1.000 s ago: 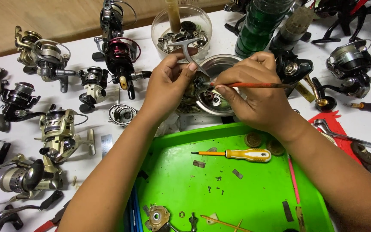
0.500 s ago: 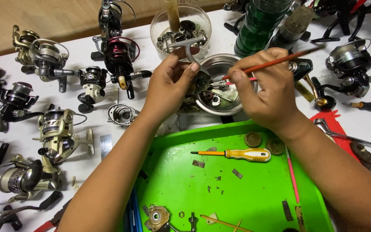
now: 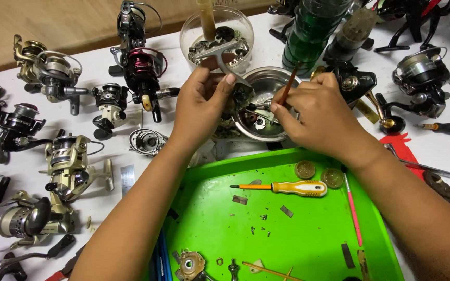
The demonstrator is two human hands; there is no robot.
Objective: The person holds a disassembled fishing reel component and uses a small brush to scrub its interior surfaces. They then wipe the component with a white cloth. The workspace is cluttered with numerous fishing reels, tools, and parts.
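My left hand (image 3: 200, 106) grips a grey fishing reel body (image 3: 234, 78) by its T-shaped foot, holding it over a small metal bowl (image 3: 269, 78). My right hand (image 3: 316, 117) pinches a thin brush with a red-brown handle (image 3: 289, 83); its handle points up and away, its tip at the reel body above the bowl. Small metal parts lie inside the bowl. Both hands hover just beyond the far edge of a bright green tray (image 3: 298, 234).
On the tray lie a yellow-handled screwdriver (image 3: 287, 188), two round brass gears (image 3: 304, 169), a pink stick and small parts. Several fishing reels (image 3: 71, 161) cover the white table at left and right. A clear tub of parts (image 3: 217, 31) and a green spool stack (image 3: 313, 28) stand behind.
My right hand has swung the brush from lying level and pointing right to standing nearly upright. The left hand has kept the reel body over the bowl.
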